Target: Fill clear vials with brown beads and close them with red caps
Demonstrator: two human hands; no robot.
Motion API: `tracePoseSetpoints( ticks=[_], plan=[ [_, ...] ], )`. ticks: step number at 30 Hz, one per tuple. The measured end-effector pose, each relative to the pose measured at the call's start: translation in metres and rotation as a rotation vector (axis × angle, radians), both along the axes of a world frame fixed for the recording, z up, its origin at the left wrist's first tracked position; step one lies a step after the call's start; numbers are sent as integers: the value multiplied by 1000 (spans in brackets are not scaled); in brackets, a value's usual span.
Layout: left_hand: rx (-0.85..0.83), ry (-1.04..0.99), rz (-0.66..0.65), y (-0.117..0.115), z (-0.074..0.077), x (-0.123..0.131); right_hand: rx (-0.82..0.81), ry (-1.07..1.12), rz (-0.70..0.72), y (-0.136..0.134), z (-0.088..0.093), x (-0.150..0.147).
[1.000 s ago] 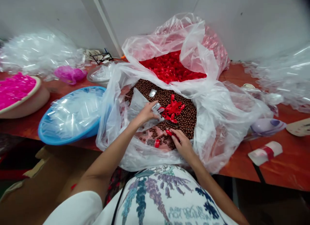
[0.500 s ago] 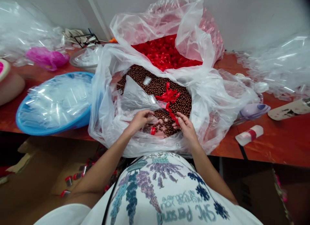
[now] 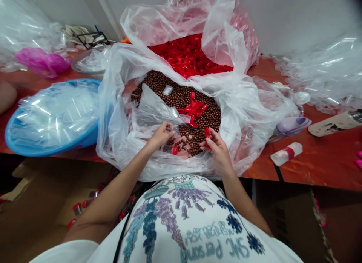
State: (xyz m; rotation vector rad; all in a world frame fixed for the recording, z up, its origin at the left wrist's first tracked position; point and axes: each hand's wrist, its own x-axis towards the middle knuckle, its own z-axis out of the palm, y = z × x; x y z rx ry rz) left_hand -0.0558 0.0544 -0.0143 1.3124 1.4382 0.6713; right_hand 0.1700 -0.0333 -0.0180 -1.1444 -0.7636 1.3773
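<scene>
The right hand (image 3: 221,151) pinches a red piece (image 3: 207,134) between thumb and fingers, over the brown beads (image 3: 213,117). The left hand (image 3: 160,136) has thumb and fingertips drawn near each other; whether they hold anything I cannot tell. Just below those fingertips is a red cap (image 3: 174,149). Beyond the right hand, red pieces (image 3: 195,109) lie clustered on the beads; well left of the left hand sits a blue basin (image 3: 52,153).

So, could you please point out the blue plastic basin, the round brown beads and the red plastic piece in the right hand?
Blue plastic basin (image 3: 34,153), head view: near rim.
Round brown beads (image 3: 181,98), head view: pile's middle.
Red plastic piece (image 3: 207,133), head view: upper end.
</scene>
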Motion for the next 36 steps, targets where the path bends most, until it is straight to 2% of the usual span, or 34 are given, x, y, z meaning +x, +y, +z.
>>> tracePoseSetpoints(
  ticks=[3,6,10,15,18,24,28,31,36],
  plan=[
    [86,86,-17,6,-6,3,38,-53,-13,-1,1,1],
    [198,269,-66,12,-12,4,84,-130,-40,-1,1,2],
    [161,301,-49,12,-18,12,89,-182,-50,-2,2,4],
    [41,102,-109,10,-22,30,96,-128,-79,-3,3,7],
    [-104,-41,-157,7,-21,44,81,-115,-81,-4,2,9],
    [-300,-186,-135,-2,-18,66,65,-70,-119,-5,1,13],
    [-397,-329,-142,-7,-12,67,47,-20,-149,-6,2,15],
    [-534,-492,-162,-10,-9,64,44,4,-177,-6,3,16],
    [-692,-698,-202,-15,-11,60,59,61,-199,-8,5,18]
  ],
)
